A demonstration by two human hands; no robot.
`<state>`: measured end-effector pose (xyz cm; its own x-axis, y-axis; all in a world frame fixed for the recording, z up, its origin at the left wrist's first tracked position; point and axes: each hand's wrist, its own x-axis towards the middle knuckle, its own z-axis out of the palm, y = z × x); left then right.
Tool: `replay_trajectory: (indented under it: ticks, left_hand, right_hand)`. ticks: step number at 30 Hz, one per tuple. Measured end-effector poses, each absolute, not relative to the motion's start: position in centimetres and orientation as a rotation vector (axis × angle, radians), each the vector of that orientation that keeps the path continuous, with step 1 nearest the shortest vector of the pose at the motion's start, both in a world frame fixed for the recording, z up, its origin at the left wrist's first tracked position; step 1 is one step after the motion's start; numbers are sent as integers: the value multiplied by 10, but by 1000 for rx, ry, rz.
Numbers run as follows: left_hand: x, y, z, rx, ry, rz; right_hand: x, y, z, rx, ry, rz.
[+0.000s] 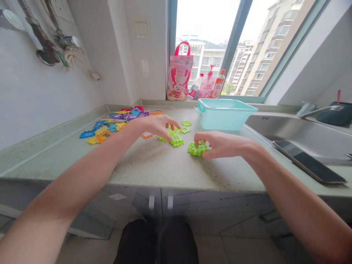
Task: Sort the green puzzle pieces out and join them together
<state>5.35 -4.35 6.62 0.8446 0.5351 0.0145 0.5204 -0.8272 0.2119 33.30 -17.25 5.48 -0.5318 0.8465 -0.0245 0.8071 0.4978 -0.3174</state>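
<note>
My right hand rests on the stone countertop, fingers curled round a small stack of bright green interlocking plastic tiles. My left hand hovers just left of it, fingertips pinching down onto loose green tiles near the counter's middle. More green tiles lie beyond. A heap of mixed tiles, blue, yellow, orange, purple and red, spreads out at the back left.
A turquoise plastic tub stands behind my right hand. A steel sink with a dark tablet on its edge is at right. A pink bag and bottles sit on the windowsill.
</note>
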Motion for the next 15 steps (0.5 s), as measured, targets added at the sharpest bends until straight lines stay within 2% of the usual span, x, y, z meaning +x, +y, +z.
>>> replay_trajectory:
  ticks: [7, 15]
  left_hand:
    - [70, -55, 57, 2863, 781, 36]
    - [82, -55, 35, 2956, 601, 400]
  right_hand:
    - [333, -163, 48, -1367, -2609, 357]
    - [340, -146, 40, -1504, -2479, 272]
